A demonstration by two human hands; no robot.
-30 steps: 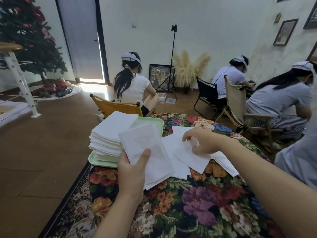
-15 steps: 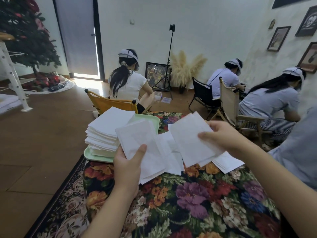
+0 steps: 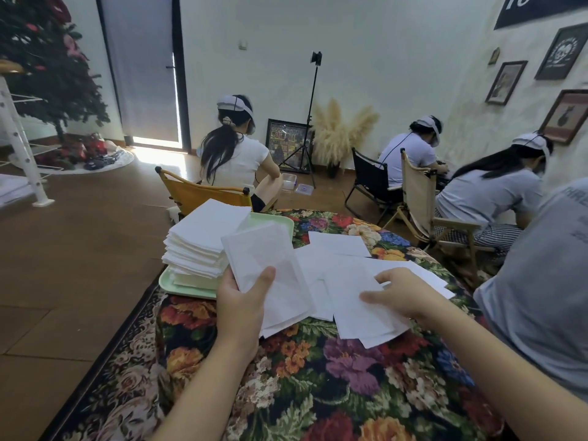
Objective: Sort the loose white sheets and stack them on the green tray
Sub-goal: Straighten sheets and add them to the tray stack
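A pale green tray sits at the far left of the flowered table and carries a tall stack of white sheets. My left hand grips a small bundle of white sheets, tilted upright just in front of the tray. My right hand holds one or two white sheets low over the table, to the right of the bundle. More loose white sheets lie overlapping on the cloth behind and under my hands.
The table wears a dark floral cloth. A yellow folding chair with a seated person stands right behind the tray. Another person's grey-shirted shoulder is close on my right. Brown floor lies beyond the table's left edge.
My right hand picked a sheet off the loose pile, lifted it, then brought it down and left toward the bundle. My left hand kept its bundle nearly still.
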